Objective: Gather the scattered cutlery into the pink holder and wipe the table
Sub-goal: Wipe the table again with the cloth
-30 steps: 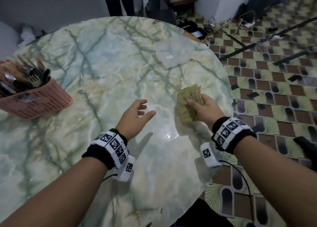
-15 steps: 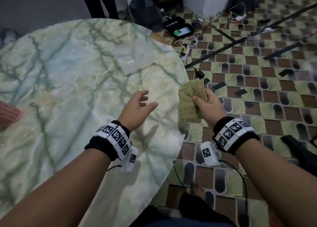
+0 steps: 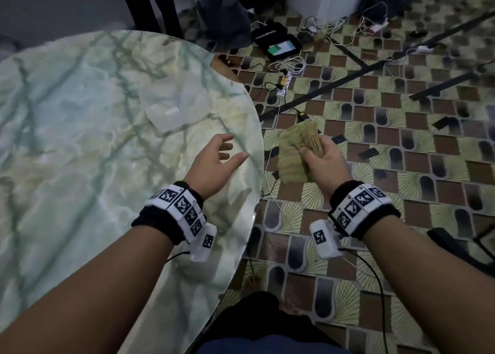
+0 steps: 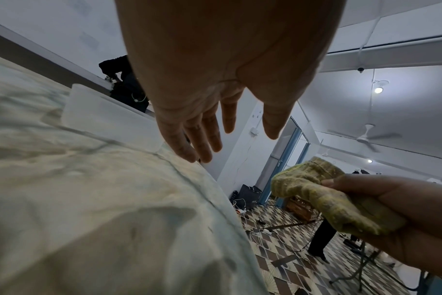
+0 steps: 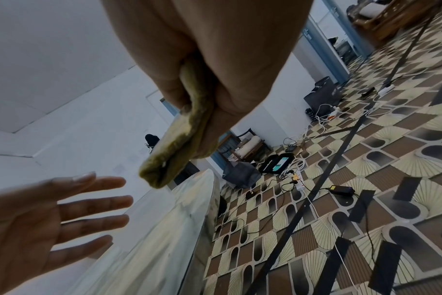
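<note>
My right hand [image 3: 320, 156] grips a folded yellow-green cloth [image 3: 296, 154] past the right edge of the round marble table [image 3: 80, 128], over the floor. The cloth [image 4: 336, 199] hangs from the thumb and fingers, and its folded edge [image 5: 174, 147] sticks out below the fist. My left hand [image 3: 217, 160] hovers open above the table near its right edge, fingers spread and holding nothing. The same open left hand [image 5: 50, 215] shows palm-up in the right wrist view. The pink holder and the cutlery are out of view.
A clear plastic lid-like piece [image 3: 174, 110] lies flat on the table ahead of my left hand. Cables, a power strip [image 3: 284, 85] and an open case with a lit phone [image 3: 278, 45] lie on the patterned tile floor. A person's legs [image 3: 150, 5] stand beyond the table.
The cloth and my right hand have left the table surface and moved right, off its edge. The view has swung right, so the pink holder has dropped out of view. My left hand stays open.
</note>
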Demonstrator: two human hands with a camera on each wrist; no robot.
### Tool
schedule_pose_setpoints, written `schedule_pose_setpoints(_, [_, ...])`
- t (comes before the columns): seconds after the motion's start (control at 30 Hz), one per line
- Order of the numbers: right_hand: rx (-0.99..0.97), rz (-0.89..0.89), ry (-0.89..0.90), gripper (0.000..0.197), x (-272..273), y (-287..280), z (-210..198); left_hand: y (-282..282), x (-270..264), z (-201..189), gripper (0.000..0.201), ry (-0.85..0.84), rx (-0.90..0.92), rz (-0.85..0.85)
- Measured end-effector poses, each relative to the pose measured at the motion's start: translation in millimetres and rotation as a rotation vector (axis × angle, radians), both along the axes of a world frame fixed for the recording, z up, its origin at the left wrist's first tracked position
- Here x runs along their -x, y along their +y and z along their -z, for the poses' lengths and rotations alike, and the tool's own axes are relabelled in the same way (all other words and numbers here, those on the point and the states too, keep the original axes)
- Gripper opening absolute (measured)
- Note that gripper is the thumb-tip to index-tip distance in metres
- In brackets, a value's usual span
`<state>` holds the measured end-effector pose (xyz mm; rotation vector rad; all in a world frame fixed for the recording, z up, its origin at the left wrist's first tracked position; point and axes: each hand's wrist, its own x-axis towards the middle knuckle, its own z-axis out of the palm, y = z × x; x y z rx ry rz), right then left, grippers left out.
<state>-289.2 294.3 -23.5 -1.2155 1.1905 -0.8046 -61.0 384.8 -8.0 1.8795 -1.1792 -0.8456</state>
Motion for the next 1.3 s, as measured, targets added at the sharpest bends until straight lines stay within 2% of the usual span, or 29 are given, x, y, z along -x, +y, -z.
schedule_pose_setpoints(0.33, [-0.024,0.006,0.032,0.014,-28,-20,5,-28,-32,8,0.054,0.024,0.005,0.032])
schedule_pose_setpoints(0.87, [0.0,-0.143,0.057,0.018,-54,-36,5,-27,-48,18,0.051,0.074,0.02,-0.102])
schedule_pose_setpoints(1.07, [0.01,-0.198,0.068,0.018,-59,-67,1,-48,-41,11,0.05,0.062,0.031,-0.145])
schedule_pose_setpoints(1.3, [0.024,-0.277,0.038,0.013,-49,-127,6,-98,-21,4,0.048,0.039,0.028,-0.214])
